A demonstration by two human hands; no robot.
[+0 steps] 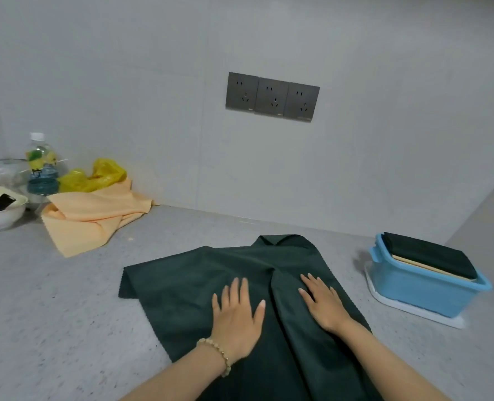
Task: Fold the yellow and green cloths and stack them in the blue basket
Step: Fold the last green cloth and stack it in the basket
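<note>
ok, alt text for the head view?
The left hand and right hand press flat on a dark green cloth spread on a grey counter. At right, a blue basket holds folded cloths, a green one on top. A crumpled yellow cloth lies far left.

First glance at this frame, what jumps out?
The dark green cloth lies spread mid-counter, with the left hand and right hand pressing flat on it. To the right, the blue basket holds a folded stack, green on top. The yellow cloth lies crumpled at the back left, by the wall.
</note>
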